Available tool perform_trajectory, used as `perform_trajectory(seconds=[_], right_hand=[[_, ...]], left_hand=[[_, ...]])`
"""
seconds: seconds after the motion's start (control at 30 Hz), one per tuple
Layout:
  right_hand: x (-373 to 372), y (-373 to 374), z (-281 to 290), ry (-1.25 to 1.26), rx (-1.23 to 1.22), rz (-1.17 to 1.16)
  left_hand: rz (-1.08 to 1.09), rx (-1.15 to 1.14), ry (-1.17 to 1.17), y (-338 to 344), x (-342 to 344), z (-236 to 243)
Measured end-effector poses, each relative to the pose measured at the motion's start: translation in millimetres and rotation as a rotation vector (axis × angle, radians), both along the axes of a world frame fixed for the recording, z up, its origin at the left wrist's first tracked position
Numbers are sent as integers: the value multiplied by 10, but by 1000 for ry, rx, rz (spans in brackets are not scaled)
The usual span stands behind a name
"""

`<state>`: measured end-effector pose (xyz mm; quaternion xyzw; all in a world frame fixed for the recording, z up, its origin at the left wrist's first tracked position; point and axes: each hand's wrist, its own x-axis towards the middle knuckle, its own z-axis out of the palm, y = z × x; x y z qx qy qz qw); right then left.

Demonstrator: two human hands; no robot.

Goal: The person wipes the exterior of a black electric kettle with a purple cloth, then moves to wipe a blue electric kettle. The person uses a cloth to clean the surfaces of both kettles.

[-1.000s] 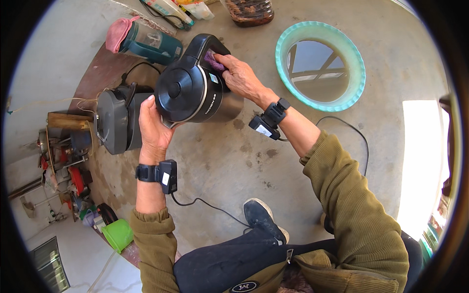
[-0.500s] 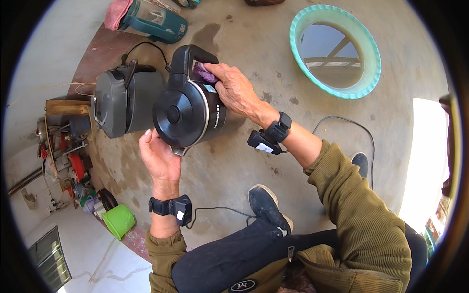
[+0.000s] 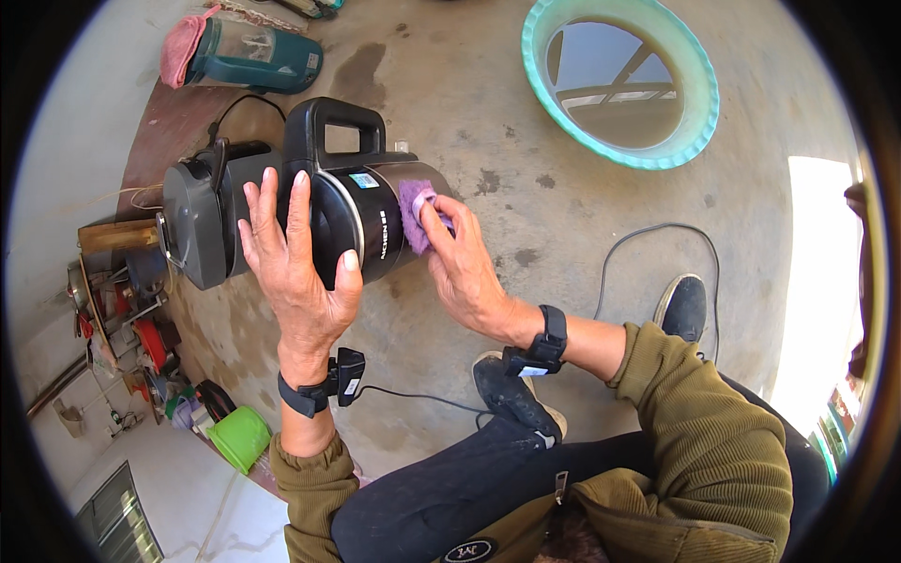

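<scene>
Clearly, right hand point(image 3: 466, 286) pinches cloth point(image 3: 411, 218) by the kettle's point(image 3: 374, 208) white lettering point(image 3: 384, 235), left hand point(image 3: 305, 293) splayed.

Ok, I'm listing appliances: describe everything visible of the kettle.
The kettle looks black plastic and grey metal, with a loop handle, pale lettering and a small sticker. It is tipped sideways, lid end leftward; contact with the floor is unclear. The left hand partly covers that end; the right hand holds a purple cloth against its body.

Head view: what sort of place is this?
Probably a home yard or utility area: bare concrete-like floor, a turquoise basin of murky water and a black kettle-like jug.
</scene>
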<state>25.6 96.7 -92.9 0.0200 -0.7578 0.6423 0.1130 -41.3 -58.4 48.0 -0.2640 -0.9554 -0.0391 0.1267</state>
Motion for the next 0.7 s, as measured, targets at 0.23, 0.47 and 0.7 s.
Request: perform_trajectory(seconds=[0.23,0.47,0.7], right_hand=[[-845,236,-314,-156,87,189],[-1242,281,-489,-331,311,306],[-1125,518,-25,-314,-350,420]], left_hand=[[-23,3,-26,40,-39,-32],[-31,10,-28,69,-45,-15],[-16,33,-45,51,-29,-20]])
